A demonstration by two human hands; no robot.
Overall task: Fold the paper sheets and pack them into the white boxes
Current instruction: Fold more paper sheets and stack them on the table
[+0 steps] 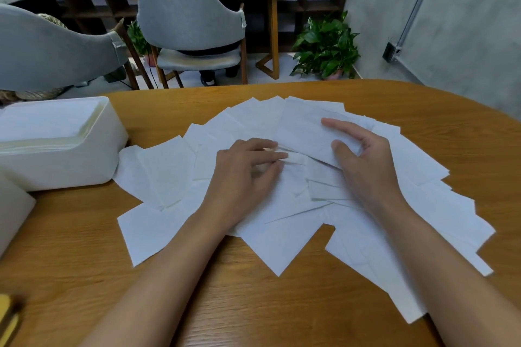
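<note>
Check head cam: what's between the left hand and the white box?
Head view: only loose paper sheets, overlapping flat on the wooden table, lie between the left hand and the white box. Their edge reaches about to the box's foot.
</note>
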